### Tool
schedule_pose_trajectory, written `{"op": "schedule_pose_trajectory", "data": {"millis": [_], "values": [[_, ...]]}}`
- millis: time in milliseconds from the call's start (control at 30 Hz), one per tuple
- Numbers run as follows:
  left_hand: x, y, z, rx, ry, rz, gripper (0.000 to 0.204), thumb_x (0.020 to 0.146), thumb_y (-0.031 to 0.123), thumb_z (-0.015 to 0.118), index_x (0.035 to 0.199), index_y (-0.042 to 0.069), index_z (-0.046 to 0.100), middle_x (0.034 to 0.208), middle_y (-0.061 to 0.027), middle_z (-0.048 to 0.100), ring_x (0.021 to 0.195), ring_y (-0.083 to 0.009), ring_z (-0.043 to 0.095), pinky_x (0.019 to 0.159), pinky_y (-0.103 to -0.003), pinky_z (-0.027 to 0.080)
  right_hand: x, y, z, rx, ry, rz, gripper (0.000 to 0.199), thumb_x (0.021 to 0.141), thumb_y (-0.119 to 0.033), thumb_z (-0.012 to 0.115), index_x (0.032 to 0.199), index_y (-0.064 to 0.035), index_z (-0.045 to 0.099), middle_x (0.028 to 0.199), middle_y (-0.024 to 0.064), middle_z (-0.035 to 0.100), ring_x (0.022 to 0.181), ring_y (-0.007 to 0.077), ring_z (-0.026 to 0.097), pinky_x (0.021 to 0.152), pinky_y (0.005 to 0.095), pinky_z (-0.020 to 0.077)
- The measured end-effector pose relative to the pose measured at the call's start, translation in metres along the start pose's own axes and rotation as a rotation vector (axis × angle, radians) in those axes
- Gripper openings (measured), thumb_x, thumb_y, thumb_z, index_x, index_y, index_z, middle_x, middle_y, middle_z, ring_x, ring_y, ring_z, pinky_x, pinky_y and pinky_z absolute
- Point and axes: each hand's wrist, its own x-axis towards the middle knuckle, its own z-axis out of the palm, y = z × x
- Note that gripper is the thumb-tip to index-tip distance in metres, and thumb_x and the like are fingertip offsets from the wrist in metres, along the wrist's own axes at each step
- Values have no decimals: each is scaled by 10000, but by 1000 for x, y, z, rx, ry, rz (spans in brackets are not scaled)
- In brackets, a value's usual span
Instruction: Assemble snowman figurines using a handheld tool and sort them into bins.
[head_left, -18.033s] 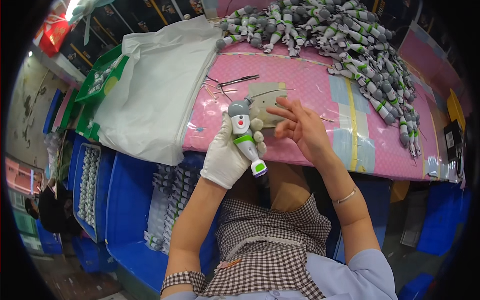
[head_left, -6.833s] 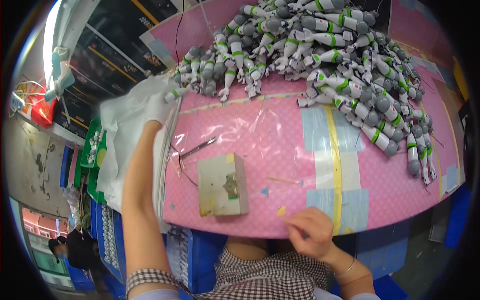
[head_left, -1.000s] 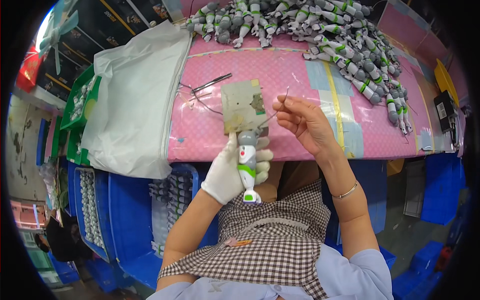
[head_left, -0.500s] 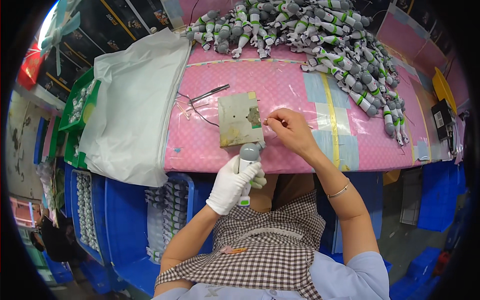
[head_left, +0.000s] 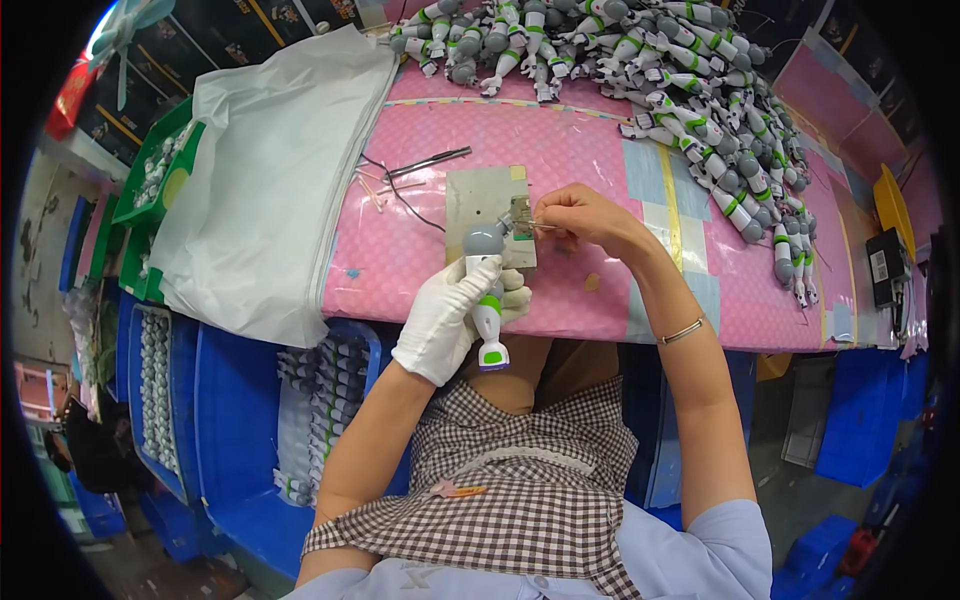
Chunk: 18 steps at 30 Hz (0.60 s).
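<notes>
My left hand (head_left: 435,325), in a white glove, is closed around a toy figure's arm (head_left: 483,241), white and grey with green bands. The grey ball end of this arm points away from me, over the near part of a metal block (head_left: 468,192). A small grey joint on that end reaches the block's right side, where a recessed fitting sits. My bare right hand (head_left: 592,220) is closed in a pinch just right of the block. Between its fingertips is a thin metal pin (head_left: 542,226), its tip close to the small joint.
A large heap of similar toy arms (head_left: 700,120) covers the back right of the pink table (head_left: 420,265). Tweezers (head_left: 430,161) and a dark cord lie left of the block. White sheeting (head_left: 265,180) drapes the left side. Blue bins (head_left: 240,430) with parts stand below.
My left hand has lifted the toy arm forward, from the block's near edge to over the block. The right hand stays by the block's right side, now with the pin beside the joint.
</notes>
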Motion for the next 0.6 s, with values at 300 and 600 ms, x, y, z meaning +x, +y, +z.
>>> {"op": "schedule_pose_trajectory", "data": {"millis": [300,600], "values": [[10,-4,7,-76,-44,3,331,923,222,571,1147,-15,515,959,-96,611,829,-211,641,763,-345,548,3,-11,-20,-111,-84,6,229,829,-211,547,704,-32,617,613,-8,544,528,68,470,494,228,368],[-10,1,-17,-135,-145,53,297,909,248,592,1081,13,535,869,-77,619,748,-165,629,683,-295,542,-11,-6,39,-721,744,-449,209,787,-153,567,678,18,618,575,4,496,543,82,431,489,271,332]]}}
